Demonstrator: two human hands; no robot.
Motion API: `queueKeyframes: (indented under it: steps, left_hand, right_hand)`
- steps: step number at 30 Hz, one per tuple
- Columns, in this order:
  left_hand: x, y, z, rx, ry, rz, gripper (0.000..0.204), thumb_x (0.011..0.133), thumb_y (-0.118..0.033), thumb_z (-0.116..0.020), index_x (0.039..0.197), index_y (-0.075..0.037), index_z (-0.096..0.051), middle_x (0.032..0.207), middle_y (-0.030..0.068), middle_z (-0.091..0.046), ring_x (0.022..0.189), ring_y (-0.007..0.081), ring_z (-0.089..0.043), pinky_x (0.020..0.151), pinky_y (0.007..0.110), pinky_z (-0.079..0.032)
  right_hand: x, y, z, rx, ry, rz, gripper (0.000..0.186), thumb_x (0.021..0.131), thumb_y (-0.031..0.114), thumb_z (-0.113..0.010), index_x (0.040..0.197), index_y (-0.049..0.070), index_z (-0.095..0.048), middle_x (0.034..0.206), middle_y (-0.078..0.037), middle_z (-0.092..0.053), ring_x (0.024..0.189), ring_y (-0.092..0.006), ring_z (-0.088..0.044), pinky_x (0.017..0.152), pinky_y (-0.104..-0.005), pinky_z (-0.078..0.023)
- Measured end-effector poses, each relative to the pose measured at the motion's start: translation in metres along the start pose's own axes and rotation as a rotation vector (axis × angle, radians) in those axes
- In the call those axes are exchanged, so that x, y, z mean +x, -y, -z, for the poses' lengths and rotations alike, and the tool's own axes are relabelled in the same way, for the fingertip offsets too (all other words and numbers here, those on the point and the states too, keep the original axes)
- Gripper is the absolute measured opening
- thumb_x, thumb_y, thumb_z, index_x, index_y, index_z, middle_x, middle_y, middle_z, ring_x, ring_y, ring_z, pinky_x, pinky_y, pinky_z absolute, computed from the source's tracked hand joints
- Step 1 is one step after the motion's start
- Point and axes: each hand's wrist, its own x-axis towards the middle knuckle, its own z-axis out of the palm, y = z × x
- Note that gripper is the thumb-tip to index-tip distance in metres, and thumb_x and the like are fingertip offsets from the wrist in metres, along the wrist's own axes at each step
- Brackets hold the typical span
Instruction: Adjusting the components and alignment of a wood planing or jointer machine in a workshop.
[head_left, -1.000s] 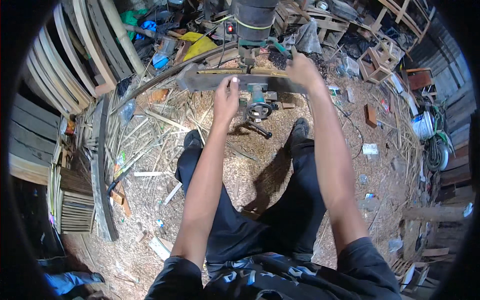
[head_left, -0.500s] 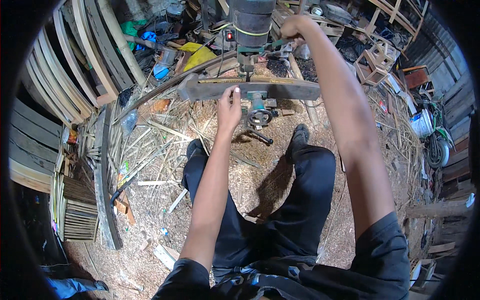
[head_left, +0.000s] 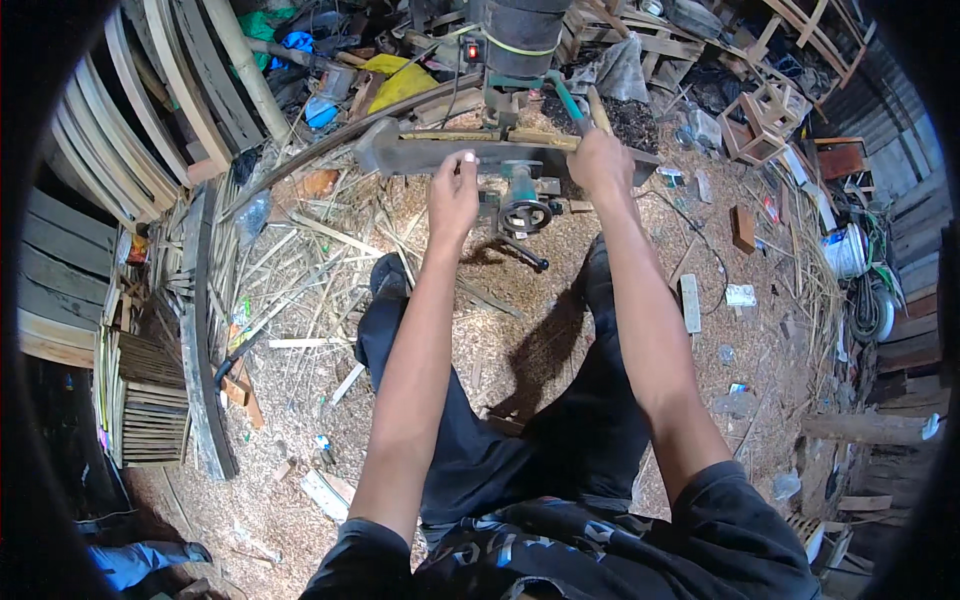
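Shavings-strewn floor (head_left: 480,335) is surrounding the drill press (head_left: 525,38), where the right hand (head_left: 602,165) is clasping a green lever (head_left: 569,104), probably best drawn evenly, while the left hand (head_left: 453,198), grip unclear, is touching the timber (head_left: 415,157) underneath.

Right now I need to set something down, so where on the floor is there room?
Mostly open: the shavings-covered floor between the shoes, this side of the black wheel. Crowded: the left, with wood strips, and beyond the wooden beam, around the yellow sheet.
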Motion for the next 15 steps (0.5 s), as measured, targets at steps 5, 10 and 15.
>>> queueKeyframes:
  steps: [5, 10, 15]
  left_hand:
    - [0.008, 0.082, -0.050, 0.350, 0.396, 0.068, 0.035, 0.092, -0.025, -0.052, 0.118, -0.002, -0.059, 0.117, 0.0252, -0.060, 0.108, 0.0390, -0.058, 0.096, 0.044, -0.044]
    - [0.004, 0.181, -0.071, 0.451, 0.650, 0.033, 0.051, 0.083, -0.015, -0.060, 0.131, -0.005, -0.045, 0.136, 0.0234, -0.046, 0.122, 0.0378, -0.048, 0.103, 0.042, -0.040]
    - [0.016, 0.158, -0.117, 0.582, 0.682, 0.093, 0.053, 0.072, -0.013, -0.067, 0.122, -0.001, -0.051, 0.122, 0.0238, -0.056, 0.115, 0.0391, -0.053, 0.098, 0.042, -0.043]
  right_hand:
    - [-0.016, -0.012, -0.033, 0.063, -0.072, -0.055, 0.024, 0.083, 0.021, -0.064, 0.094, 0.001, -0.070, 0.094, -0.023, -0.069, 0.092, -0.0392, -0.067, 0.080, -0.0452, -0.054]
    - [-0.030, 0.012, -0.039, 0.117, -0.060, -0.052, 0.029, 0.084, 0.027, -0.066, 0.096, 0.000, -0.065, 0.091, -0.022, -0.069, 0.089, -0.0383, -0.068, 0.079, -0.0461, -0.054]
    - [-0.020, -0.017, -0.068, 0.032, -0.062, -0.119, 0.034, 0.090, 0.029, -0.058, 0.102, -0.002, -0.056, 0.090, -0.023, -0.068, 0.089, -0.0382, -0.068, 0.081, -0.0468, -0.053]
